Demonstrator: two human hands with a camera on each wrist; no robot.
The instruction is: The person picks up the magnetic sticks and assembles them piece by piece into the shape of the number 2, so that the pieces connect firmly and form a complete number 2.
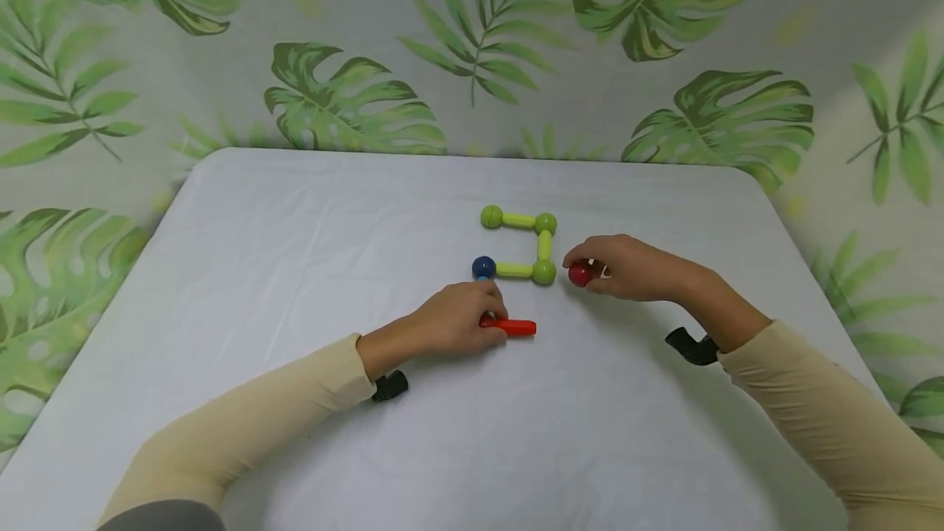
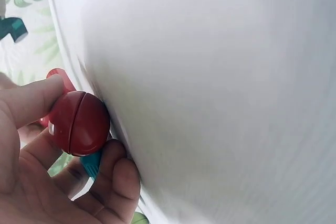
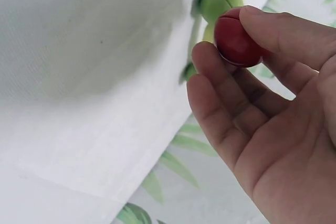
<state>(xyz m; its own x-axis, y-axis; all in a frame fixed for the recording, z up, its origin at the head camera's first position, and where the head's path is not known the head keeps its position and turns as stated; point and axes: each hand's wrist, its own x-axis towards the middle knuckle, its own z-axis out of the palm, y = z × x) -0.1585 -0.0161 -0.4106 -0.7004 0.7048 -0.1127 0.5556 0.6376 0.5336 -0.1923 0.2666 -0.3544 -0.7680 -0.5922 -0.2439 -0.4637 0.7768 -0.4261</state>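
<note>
My left hand (image 1: 460, 319) pinches a red ball (image 2: 80, 123) low over the table. A red rod (image 1: 519, 328) points right from that ball in the head view. A blue-green rod (image 2: 92, 163) meets the ball's other side, between the fingers, and appears to lead up to a dark blue ball (image 1: 483, 268). From the blue ball, yellow-green rods (image 1: 515, 270) and green balls (image 1: 544, 272) form an angular chain on the table. Just right of the chain, my right hand (image 1: 636, 269) holds a second red ball (image 3: 237, 39) between thumb and fingers, apart from the green ball.
A white cloth covers the table (image 1: 243, 269). Behind it hangs a leaf-patterned cloth (image 1: 501, 39). Dark wrist-worn devices (image 1: 692, 346) stick out beneath both sleeves. Bare white surface surrounds the chain on the left and in front.
</note>
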